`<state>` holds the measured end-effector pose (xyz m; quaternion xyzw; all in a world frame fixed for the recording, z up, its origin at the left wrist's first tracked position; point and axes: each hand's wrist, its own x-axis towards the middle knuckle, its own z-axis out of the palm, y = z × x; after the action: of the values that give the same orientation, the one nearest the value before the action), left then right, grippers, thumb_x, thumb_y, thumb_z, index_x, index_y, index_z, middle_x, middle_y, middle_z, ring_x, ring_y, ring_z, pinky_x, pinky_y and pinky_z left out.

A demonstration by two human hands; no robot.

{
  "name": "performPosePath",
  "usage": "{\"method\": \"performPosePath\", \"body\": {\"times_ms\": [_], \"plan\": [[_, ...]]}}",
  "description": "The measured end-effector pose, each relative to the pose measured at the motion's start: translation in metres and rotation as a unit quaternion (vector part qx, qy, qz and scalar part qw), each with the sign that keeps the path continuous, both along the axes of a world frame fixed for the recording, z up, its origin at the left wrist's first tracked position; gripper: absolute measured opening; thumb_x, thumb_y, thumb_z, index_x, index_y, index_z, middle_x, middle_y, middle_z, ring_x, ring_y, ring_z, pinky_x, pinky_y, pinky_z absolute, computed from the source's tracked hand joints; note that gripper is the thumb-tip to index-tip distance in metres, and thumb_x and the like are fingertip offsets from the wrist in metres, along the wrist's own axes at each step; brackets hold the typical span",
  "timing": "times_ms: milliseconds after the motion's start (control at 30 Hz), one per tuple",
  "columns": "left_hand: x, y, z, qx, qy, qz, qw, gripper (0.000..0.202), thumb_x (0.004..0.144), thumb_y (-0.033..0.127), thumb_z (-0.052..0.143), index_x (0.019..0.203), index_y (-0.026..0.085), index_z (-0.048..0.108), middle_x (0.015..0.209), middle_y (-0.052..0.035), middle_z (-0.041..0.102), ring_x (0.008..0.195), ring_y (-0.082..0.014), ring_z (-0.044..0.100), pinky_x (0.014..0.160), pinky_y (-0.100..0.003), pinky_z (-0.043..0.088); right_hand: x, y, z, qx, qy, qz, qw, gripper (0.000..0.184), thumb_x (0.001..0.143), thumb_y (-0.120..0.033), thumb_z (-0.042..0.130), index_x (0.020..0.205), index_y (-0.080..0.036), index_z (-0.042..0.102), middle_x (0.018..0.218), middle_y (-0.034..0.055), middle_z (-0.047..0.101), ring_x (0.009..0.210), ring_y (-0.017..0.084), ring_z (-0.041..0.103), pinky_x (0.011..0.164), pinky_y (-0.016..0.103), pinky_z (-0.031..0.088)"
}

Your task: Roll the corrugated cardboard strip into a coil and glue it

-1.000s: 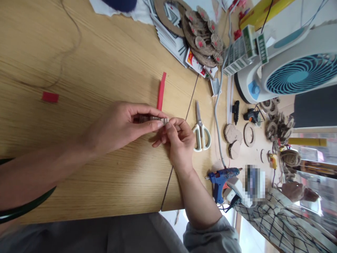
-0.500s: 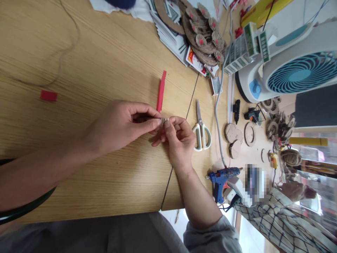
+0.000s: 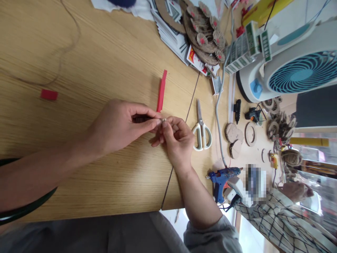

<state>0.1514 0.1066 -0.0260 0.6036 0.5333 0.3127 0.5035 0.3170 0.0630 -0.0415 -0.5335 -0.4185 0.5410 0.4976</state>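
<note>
My left hand [image 3: 122, 123] and my right hand [image 3: 180, 140] meet over the wooden table, thumbs and fingertips pinched together. Between them is a small, pale brownish piece [image 3: 163, 120], mostly covered by the fingers; its kind is too small to tell. Just beyond the fingertips lies a red strip [image 3: 161, 92]. White-handled scissors [image 3: 201, 128] rest a little to the right of my right hand, with their blades pointing away. A short red piece [image 3: 49, 94] and a thin brown string [image 3: 61, 63] lie to the left.
A blue glue gun [image 3: 222, 179] lies at the right, near a grey cable [image 3: 217, 105]. Cardboard discs [image 3: 233, 133] and a cardboard ring [image 3: 250, 134] are beyond. A fan [image 3: 297, 73], playing cards [image 3: 171, 38] and a twine piece with paper flowers [image 3: 205, 35] stand farther off.
My right fingers have shifted very slightly left along the small piece, closer to the left fingertips. Both hands keep their pinch; the objects on the table stay where they were.
</note>
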Motion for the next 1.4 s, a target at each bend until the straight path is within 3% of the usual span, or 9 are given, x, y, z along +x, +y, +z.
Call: {"method": "performPosePath", "body": {"times_ms": [200,433,700,1000,1400], "plan": [[-0.003,0.0,-0.005,0.003,-0.027,-0.014,1.0,0.018,0.09,0.037,0.076,0.096,0.026,0.089,0.094,-0.001,0.088,0.085,-0.0193,0.079,0.077,-0.027,0.055,-0.002,0.0,-0.001,0.01,-0.002,-0.006,1.0,0.035,0.092,-0.054,0.081,0.091,-0.025,0.061,0.067,-0.0077,0.066,0.049,0.009,0.066,0.049,0.021,0.066],[-0.004,0.002,-0.005,-0.039,-0.062,-0.021,0.997,0.014,0.088,0.033,0.081,0.095,0.025,0.09,0.097,-0.0015,0.089,0.087,-0.0193,0.08,0.08,-0.028,0.058,0.0,-0.001,0.001,-0.003,-0.014,-0.002,1.0,0.032,0.093,-0.049,0.08,0.092,-0.024,0.061,0.066,-0.0077,0.068,0.049,0.009,0.068,0.051,0.021,0.065],[-0.001,0.002,0.003,-0.002,-0.037,0.012,0.999,0.015,0.088,0.032,0.075,0.085,0.025,0.088,0.08,0.0037,0.086,0.074,-0.0158,0.077,0.069,-0.023,0.054,0.0,0.0,-0.004,0.012,0.018,-0.008,1.0,0.033,0.092,-0.051,0.082,0.097,-0.024,0.064,0.071,-0.0066,0.07,0.053,0.009,0.069,0.055,0.023,0.068],[-0.001,0.001,-0.006,0.013,-0.051,0.017,0.998,0.014,0.085,0.035,0.076,0.083,0.031,0.089,0.082,0.0067,0.086,0.076,-0.0128,0.08,0.067,-0.02,0.052,0.0,0.0,-0.003,0.016,0.01,-0.003,1.0,0.032,0.095,-0.051,0.08,0.093,-0.024,0.063,0.064,-0.0077,0.069,0.05,0.01,0.069,0.055,0.024,0.068],[-0.003,0.003,-0.01,0.031,-0.076,0.001,0.997,0.014,0.085,0.037,0.081,0.094,0.031,0.09,0.092,0.0053,0.088,0.082,-0.0143,0.08,0.072,-0.023,0.055,0.005,0.001,0.002,-0.015,0.021,0.024,0.999,0.031,0.094,-0.047,0.081,0.086,-0.022,0.065,0.061,-0.0069,0.07,0.049,0.01,0.068,0.054,0.024,0.065]]}}
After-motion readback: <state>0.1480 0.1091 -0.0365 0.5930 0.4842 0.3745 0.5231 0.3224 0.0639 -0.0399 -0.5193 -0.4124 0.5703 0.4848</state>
